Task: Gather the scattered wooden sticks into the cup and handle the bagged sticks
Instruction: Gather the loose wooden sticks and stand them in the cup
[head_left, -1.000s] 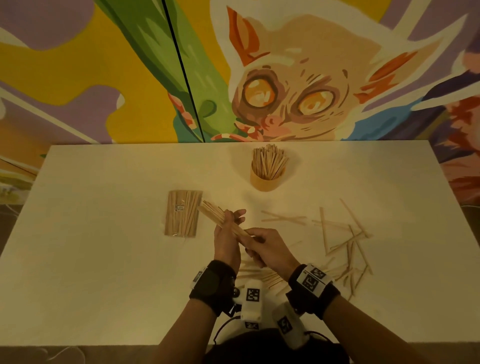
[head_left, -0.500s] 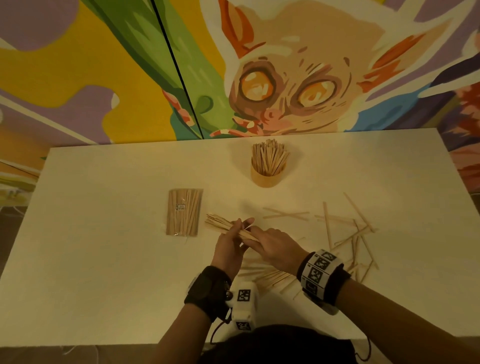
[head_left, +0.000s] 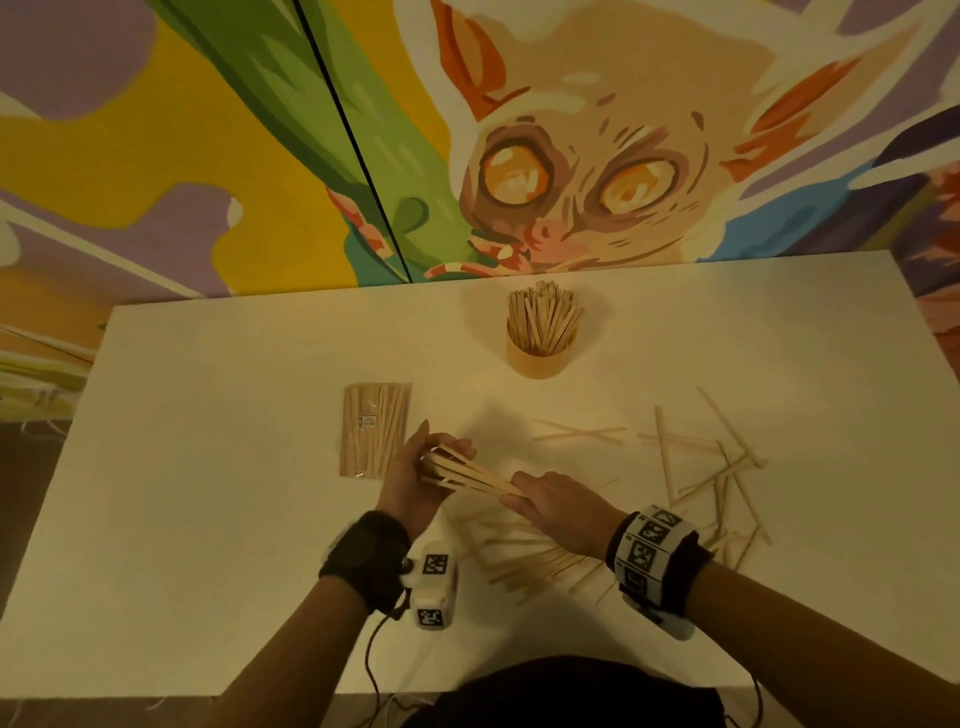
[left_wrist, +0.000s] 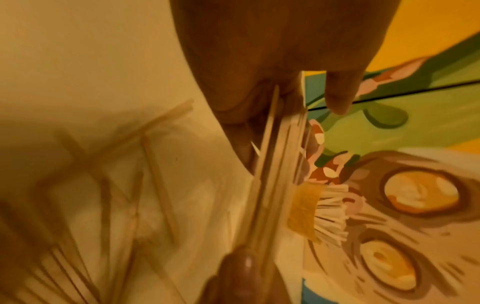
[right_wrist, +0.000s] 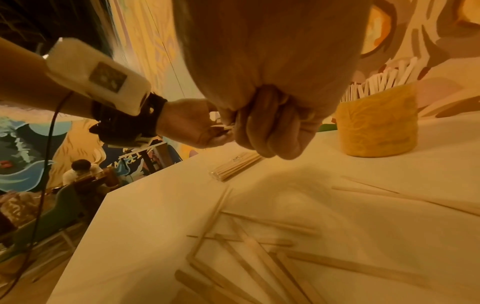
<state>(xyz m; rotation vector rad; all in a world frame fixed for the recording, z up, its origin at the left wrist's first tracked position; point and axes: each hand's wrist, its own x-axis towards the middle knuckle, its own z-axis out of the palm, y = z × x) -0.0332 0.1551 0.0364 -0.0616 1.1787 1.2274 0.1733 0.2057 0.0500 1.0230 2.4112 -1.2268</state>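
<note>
A bundle of wooden sticks (head_left: 470, 474) lies nearly level between my two hands, above the white table (head_left: 208, 519). My left hand (head_left: 415, 473) cups its left end, and my right hand (head_left: 545, 501) grips its right end with curled fingers (right_wrist: 267, 131). In the left wrist view the bundle (left_wrist: 275, 174) runs along my palm. The tan cup (head_left: 539, 353), full of upright sticks, stands at the back centre. The clear bag of sticks (head_left: 375, 435) lies flat just left of my left hand. Loose sticks (head_left: 717, 467) are scattered right of and beneath my hands.
A painted mural wall rises right behind the table's far edge (head_left: 519, 270). More loose sticks (right_wrist: 259, 263) lie under my right wrist. In the right wrist view a seated person (right_wrist: 80, 170) and chairs show beyond the table's left side.
The bundle has tipped from pointing up-left to lying nearly level. My right hand has slid out to the bundle's right end, and my left hand has turned to cup the left end.
</note>
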